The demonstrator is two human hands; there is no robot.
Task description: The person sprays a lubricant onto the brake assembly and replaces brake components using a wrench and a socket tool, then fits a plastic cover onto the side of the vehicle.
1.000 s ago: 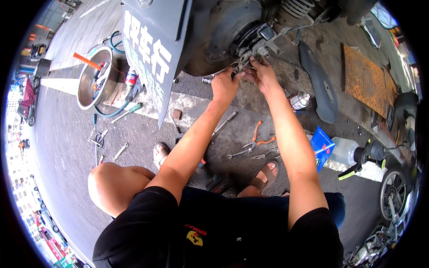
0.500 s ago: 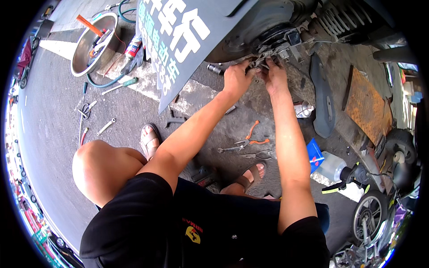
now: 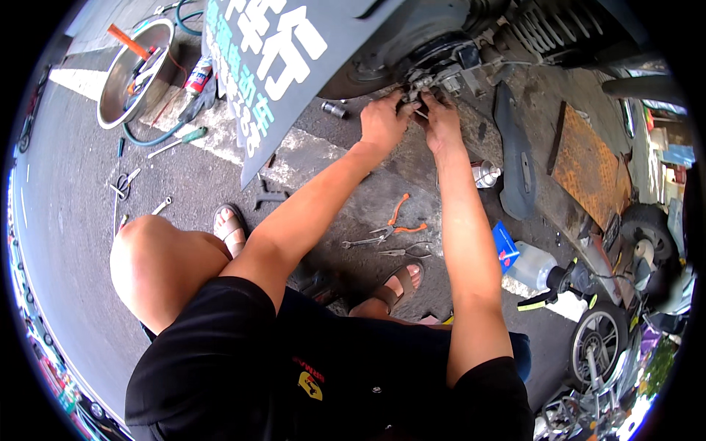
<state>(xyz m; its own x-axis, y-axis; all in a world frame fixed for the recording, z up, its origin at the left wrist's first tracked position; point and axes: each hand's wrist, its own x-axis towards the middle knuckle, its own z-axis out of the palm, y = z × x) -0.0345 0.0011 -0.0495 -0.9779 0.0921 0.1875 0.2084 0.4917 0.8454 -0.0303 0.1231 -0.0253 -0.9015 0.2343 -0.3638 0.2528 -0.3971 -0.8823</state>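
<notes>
The left hand (image 3: 382,125) and right hand (image 3: 442,126) are resting partly closed at the metal linkage (image 3: 421,80) beside the wheel (image 3: 357,82) (what they're holding, I cannot tell). A slipping grip could be scraping either hand.

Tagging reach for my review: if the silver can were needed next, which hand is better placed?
Probably the right hand: the silver can is just beside the right forearm, while the left hand is farther off, across that arm.

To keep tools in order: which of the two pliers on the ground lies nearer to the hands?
The orange-handled pliers, with spread handles. The dull-handled pliers lie lower in the picture, farther from the left hand and the right hand.
</notes>
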